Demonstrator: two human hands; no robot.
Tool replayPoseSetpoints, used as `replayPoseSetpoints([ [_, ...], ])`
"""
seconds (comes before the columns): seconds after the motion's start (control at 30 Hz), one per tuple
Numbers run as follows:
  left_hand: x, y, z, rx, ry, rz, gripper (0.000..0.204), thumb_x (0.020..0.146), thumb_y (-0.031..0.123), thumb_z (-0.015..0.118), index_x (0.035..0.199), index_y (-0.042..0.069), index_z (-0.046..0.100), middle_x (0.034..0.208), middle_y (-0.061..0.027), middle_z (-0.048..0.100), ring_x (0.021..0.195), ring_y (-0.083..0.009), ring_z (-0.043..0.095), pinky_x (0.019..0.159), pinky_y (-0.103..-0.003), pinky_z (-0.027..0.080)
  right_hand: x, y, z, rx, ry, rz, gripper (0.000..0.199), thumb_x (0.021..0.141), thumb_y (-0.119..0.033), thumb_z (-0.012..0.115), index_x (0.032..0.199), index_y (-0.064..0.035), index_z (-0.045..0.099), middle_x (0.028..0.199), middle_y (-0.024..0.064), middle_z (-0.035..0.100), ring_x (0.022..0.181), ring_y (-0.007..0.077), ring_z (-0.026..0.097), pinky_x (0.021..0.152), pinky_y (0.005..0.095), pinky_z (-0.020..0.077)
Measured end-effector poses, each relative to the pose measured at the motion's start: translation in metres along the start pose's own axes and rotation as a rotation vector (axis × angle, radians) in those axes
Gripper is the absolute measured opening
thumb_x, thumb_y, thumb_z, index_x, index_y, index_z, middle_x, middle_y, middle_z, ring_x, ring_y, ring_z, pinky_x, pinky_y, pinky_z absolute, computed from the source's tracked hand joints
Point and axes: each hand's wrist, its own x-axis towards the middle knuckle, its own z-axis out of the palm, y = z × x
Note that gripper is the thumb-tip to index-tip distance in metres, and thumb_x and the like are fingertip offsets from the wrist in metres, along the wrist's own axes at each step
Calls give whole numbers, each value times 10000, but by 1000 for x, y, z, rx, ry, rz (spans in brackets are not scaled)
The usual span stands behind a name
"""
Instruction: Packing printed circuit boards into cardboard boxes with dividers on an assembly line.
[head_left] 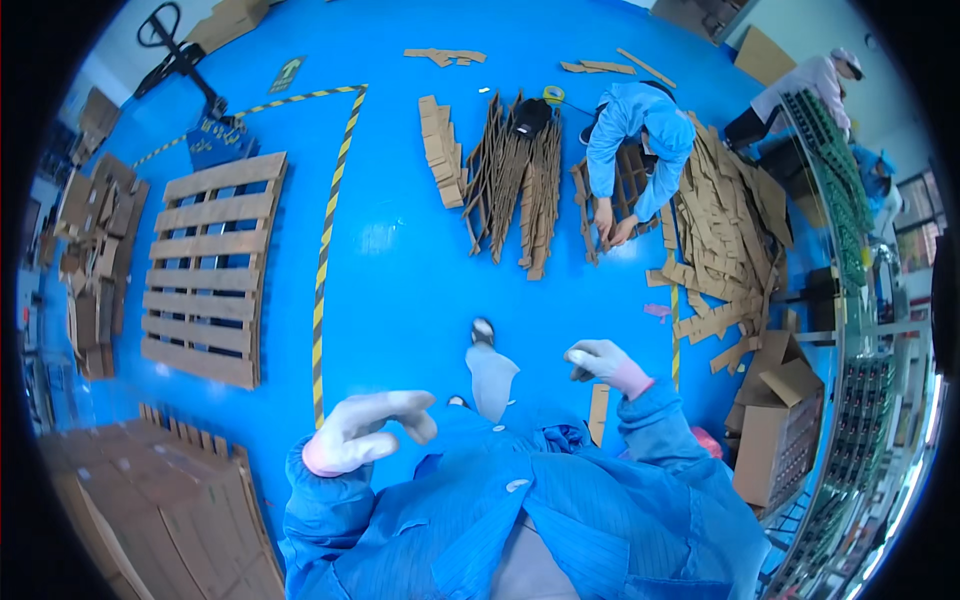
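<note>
My left hand [372,430], in a white glove with a pink cuff, is held out in front of my blue jacket. Its fingers are spread from the thumb and nothing is between them. Gloved the same way, my right hand [607,365] hovers to the right with loosely bent fingers and nothing visible in it. Nearest to it is a cardboard strip [599,412] below. Farther ahead, bundles of interlocked cardboard dividers [510,190] lie on the blue floor. A black cap [531,117] rests on them.
A co-worker in blue [640,130] bends over dividers ahead. Loose cardboard strips [715,230] are heaped on the right, by an open carton [780,420] and a rack line [860,400]. Left are a wooden pallet [205,270], a pallet jack [215,140] and stacked cartons [160,500].
</note>
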Motion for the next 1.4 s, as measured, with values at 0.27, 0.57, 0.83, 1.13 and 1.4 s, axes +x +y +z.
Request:
replayPoseSetpoints([
  [0.27, 137, -98, -142, -8, 337, -479, 496, 870, 286, 542, 1228, -42, 441, 971, -153, 602, 768, -198, 583, 712, -287, 469, 260, 40, -41, -369, 8, 173, 391, 786, -377, 513, 896, -20, 629, 744, 85, 640, 643, 204, 607, 641, 333, 471],
  [0.57, 218, -187, -310, 542, 401, -926, 351, 822, 222, 557, 1102, 12, 569, 885, -110, 642, 764, -186, 600, 699, -268, 469, 497, -40, -93, -172, 210, 93, 389, 807, -302, 524, 1058, -8, 564, 830, 129, 628, 614, 212, 599, 544, 294, 483],
  [0.83, 345, -234, -478, 711, 451, -767, 303, 802, 182, 572, 1057, 19, 594, 897, -118, 653, 785, -224, 615, 709, -288, 475, 645, -91, -120, -107, 215, 153, 449, 807, -297, 511, 1171, -34, 501, 1068, 153, 589, 783, 265, 617, 732, 343, 484],
  [1.13, 426, -305, -678, 383, 446, -743, 351, 839, 190, 557, 1119, -19, 528, 905, -130, 599, 704, -190, 567, 659, -269, 476, 827, -182, -266, -263, 741, 263, 588, 823, -341, 431, 1364, -178, 271, 1080, 222, 560, 970, 414, 534, 825, 461, 433],
  [1.4, 469, -434, -814, 330, 335, -855, 423, 852, 251, 564, 1174, -8, 478, 924, -127, 573, 696, -195, 568, 599, -273, 479, 907, -156, -328, -368, 932, 371, 496, 794, -287, 450, 1245, -90, 384, 990, 199, 605, 887, 404, 573, 758, 476, 448],
])
